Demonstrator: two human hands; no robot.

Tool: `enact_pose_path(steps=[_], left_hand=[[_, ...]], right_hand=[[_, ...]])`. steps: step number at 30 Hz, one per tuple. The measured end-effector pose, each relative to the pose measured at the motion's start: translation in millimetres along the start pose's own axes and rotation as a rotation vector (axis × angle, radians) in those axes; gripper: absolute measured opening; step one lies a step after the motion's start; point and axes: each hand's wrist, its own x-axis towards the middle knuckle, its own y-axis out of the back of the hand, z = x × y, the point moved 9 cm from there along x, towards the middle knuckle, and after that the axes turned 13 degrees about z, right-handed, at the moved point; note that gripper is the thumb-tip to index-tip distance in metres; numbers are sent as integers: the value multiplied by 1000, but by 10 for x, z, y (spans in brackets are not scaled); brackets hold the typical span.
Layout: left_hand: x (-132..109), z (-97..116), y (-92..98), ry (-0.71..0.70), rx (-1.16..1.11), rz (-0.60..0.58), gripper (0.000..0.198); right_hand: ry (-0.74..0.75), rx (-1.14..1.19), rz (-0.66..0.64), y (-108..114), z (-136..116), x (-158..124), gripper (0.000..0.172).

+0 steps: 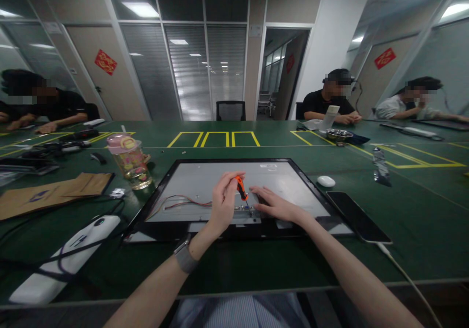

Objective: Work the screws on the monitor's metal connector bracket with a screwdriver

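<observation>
A flat display panel [293,181] lies back side up in front of me, grey metal inside a black frame. My left hand [224,196] is closed round the handle of an orange and black screwdriver [241,188], whose shaft points down at a small circuit board [245,209] near the panel's front edge. Just right of the screwdriver, my right hand [276,205] rests flat on the panel with its fingers stretched out. Thin coloured wires [183,199] run left from the board across the metal. The screw under the tip is too small to make out.
Left of the panel stand a pink-lidded bottle [130,162], a brown paper bag [54,191] and a white power strip [69,259] with cables. To the right lie a phone [359,216] on a cable and a white earbud case [326,181]. Other people sit across the green table [220,264].
</observation>
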Motion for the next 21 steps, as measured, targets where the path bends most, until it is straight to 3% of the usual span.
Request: enact_pose_path(steps=[5,14,18,21], left_hand=[[27,-4,52,-36,64,62,17],[20,-35,-5,14,-14,-8,25],[9,-14,19,-50,56,43,15],[-5,-17,20,-25,53,48,18]], right_hand=[[-7,-1,-11,-10,4,-1,57],[-6,-7,-6,20,-28,0,56],[-14,-22,-19,-3,-10,1,58],[-4,-29,-15,-13,1,3,59]])
